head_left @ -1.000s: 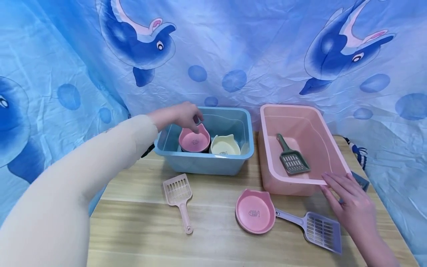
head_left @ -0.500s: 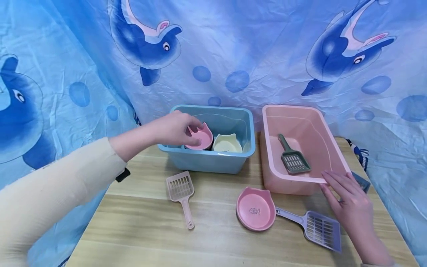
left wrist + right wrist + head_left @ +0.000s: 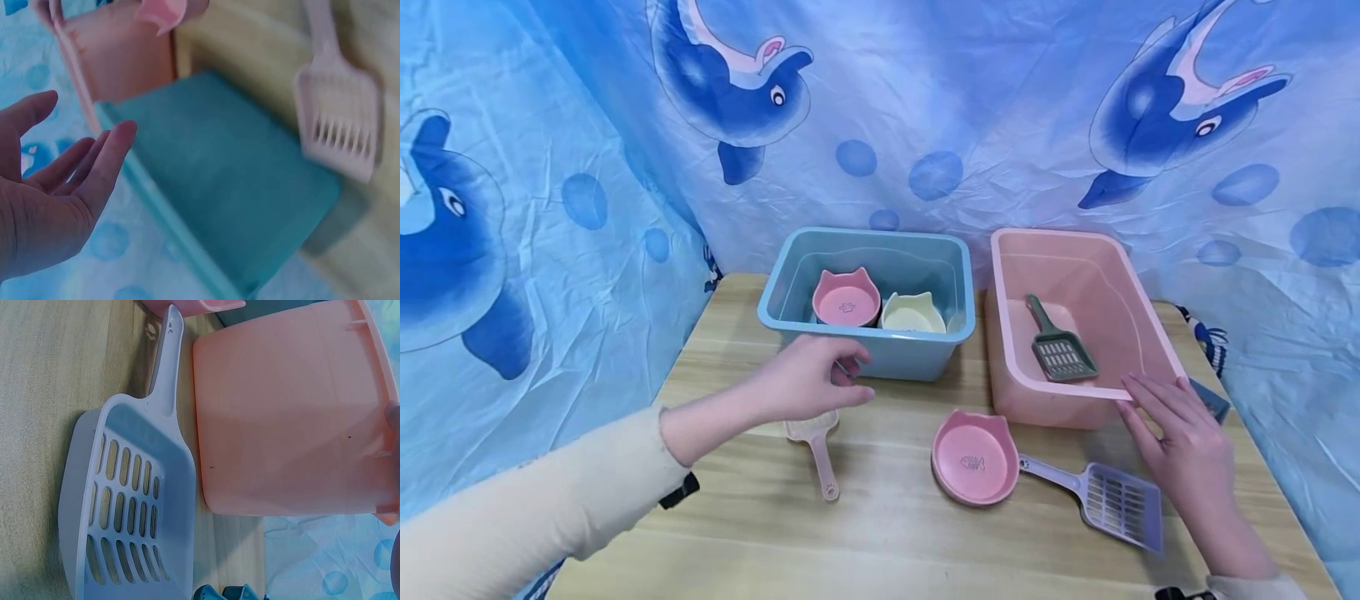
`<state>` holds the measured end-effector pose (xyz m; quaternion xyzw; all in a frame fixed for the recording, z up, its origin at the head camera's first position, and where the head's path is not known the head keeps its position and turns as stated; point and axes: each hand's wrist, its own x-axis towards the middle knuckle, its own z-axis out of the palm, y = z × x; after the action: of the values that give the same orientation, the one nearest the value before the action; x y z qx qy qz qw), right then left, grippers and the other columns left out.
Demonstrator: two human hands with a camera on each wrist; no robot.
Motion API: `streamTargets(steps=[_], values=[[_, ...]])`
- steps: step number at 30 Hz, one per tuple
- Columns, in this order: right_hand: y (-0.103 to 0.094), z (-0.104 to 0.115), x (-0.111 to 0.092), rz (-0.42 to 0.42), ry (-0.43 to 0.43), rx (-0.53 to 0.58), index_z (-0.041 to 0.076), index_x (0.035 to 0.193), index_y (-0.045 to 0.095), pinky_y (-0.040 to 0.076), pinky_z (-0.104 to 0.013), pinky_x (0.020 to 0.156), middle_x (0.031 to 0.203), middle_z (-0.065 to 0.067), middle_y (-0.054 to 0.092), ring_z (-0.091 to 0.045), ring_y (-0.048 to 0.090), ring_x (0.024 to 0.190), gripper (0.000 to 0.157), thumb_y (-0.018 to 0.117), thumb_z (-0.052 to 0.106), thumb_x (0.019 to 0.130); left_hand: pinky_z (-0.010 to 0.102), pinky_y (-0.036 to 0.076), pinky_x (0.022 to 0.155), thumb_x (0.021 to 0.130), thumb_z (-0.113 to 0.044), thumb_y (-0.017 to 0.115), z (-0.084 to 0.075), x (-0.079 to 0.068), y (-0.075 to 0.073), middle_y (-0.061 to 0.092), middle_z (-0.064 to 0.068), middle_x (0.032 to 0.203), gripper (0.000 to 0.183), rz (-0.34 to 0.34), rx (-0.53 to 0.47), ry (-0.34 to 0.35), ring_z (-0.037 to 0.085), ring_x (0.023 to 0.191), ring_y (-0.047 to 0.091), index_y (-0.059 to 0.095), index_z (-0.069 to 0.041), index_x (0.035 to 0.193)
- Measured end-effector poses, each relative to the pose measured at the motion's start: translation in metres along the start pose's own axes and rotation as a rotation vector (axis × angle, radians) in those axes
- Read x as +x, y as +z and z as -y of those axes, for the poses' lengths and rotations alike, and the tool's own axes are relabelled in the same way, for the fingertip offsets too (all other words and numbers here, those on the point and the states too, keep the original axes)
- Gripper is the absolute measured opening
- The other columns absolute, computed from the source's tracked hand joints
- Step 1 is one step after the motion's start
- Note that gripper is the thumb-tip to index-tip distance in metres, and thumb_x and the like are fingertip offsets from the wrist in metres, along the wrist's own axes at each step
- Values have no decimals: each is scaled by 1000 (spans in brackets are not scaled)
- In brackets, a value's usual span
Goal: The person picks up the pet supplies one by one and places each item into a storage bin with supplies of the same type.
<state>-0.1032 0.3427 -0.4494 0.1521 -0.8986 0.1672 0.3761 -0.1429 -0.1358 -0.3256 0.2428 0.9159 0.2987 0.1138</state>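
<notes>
Left fingers above wooden table, dolphin curtain.

A lane of bare tabletop is running between the pale pink scoop and the fish-marked bowl. That bowl and the lilac scoop are obstructing the near approach to the pink bin, whose near right corner the right hand is gripping. A narrow gap is separating this bin from the blue bin. The left hand is hanging before the blue bin. Both bins are standing open above; the curtain is closing the rear.
</notes>
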Motion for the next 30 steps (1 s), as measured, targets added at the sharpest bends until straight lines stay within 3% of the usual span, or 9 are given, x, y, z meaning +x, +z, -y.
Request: streamTargets(steps=[8, 15, 23, 30], values=[[-1, -1, 0, 11, 3, -6, 5, 126, 78, 35, -48, 126, 121, -23, 76, -50, 72, 106, 70, 48, 64, 108, 31, 61, 87, 92, -32, 86, 27, 14, 66, 75, 0, 109, 46, 54, -158, -154, 10, 94, 70, 72, -11, 130], [1, 1, 1, -1, -3, -3, 5, 125, 79, 34, -44, 127, 120, -22, 77, -49, 72, 106, 70, 48, 65, 108, 32, 62, 72, 92, -38, 85, 36, 30, 117, 72, 6, 113, 57, 40, -429, -275, 25, 82, 75, 68, -7, 137], [1, 2, 4, 6, 5, -8, 4, 125, 79, 35, -47, 126, 119, -22, 77, -49, 73, 106, 70, 48, 65, 108, 36, 66, 71, 91, -23, 86, 28, 43, 154, 71, 9, 105, 53, 32, -686, -368, 38, 90, 76, 66, 2, 132], [0, 3, 3, 20, 6, -15, 3, 126, 78, 35, -47, 126, 119, -23, 76, -50, 72, 107, 70, 47, 64, 108, 41, 67, 76, 90, -8, 83, 25, 52, 173, 70, 12, 96, 39, 43, -874, -479, 29, 89, 73, 67, 5, 123]])
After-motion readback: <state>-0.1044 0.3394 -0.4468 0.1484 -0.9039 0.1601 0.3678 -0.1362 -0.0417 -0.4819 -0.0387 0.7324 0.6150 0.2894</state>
